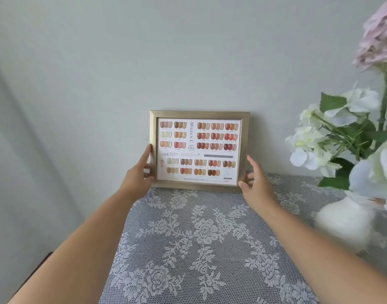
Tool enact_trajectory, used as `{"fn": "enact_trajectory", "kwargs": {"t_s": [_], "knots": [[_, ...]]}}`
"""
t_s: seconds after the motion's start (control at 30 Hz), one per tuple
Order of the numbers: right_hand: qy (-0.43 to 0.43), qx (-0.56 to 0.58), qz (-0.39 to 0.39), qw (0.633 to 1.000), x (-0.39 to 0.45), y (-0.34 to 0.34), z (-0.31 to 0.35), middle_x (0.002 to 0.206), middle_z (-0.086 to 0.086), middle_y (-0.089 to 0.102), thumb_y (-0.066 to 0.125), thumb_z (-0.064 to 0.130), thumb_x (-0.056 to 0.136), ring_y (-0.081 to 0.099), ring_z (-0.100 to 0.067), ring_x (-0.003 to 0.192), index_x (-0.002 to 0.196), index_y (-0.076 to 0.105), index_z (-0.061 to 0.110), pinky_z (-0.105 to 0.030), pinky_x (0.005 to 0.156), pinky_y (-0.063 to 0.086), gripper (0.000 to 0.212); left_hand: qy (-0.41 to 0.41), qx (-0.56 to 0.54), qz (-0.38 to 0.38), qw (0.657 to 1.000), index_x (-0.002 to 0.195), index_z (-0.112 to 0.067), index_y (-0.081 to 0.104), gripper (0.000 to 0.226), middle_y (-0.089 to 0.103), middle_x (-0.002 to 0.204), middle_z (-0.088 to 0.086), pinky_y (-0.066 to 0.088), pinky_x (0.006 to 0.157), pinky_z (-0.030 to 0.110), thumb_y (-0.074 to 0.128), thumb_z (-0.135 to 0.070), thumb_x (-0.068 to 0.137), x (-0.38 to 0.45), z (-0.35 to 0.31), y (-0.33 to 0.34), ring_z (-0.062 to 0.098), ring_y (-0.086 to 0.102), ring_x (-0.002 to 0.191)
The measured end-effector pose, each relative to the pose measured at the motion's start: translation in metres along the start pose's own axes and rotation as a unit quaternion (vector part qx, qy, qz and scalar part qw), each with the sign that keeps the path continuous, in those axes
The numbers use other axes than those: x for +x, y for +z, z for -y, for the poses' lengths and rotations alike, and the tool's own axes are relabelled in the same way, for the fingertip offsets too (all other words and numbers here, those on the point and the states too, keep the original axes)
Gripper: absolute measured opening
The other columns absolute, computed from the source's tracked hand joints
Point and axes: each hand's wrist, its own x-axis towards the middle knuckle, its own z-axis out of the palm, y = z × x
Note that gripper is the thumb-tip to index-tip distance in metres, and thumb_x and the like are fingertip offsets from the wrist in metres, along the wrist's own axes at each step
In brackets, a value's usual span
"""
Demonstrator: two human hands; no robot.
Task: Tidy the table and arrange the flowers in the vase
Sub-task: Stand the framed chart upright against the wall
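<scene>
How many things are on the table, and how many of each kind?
Picture frame, held by the left hand and right hand: 1
White vase: 1
Lace tablecloth: 1
Total: 3
The flowers in the vase overlap too much to count.

A gold-framed picture (199,150) of nail-colour swatches stands upright at the back of the counter (201,249), which is spread with white floral lace, its lower edge on the cloth by the wall. At the right, a round white vase (344,224) on the same cloth holds white and pale lilac flowers (341,132) with green leaves.
</scene>
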Motion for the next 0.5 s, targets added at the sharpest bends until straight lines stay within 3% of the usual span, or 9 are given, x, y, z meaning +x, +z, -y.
{"fn": "enact_trajectory", "kwargs": {"t_s": [0.3, 0.5], "knots": [[0.01, 0.006, -0.009, 1.0, -0.006, -0.006, -0.005, 0.09, 0.01, 0.055, 0.067, 0.009, 0.086, 0.062, -0.015, 0.073, 0.144, 0.019, 0.052, -0.035, 0.063, 0.057, 0.086, 0.018, 0.018, 0.004, 1.0, 0.145, -0.059, 0.009, 0.101, 0.058, 0.11, -0.006, 0.044, 0.06, 0.01, 0.055, 0.008, 0.085, -0.01, -0.005, 0.0, -0.002, 0.061, 0.088], [0.019, 0.005, -0.003, 1.0, -0.017, -0.013, -0.004, 0.09, 0.011, 0.059, 0.066, 0.006, 0.086, 0.061, -0.006, 0.071, 0.146, 0.019, 0.049, -0.016, 0.052, 0.044, 0.087, 0.013, 0.015, 0.013, 1.0, 0.146, -0.058, 0.008, 0.1, 0.057, 0.104, -0.016, 0.044, 0.058, 0.008, 0.056, 0.006, 0.086, -0.027, -0.01, -0.001, 0.0, 0.062, 0.087]]}}
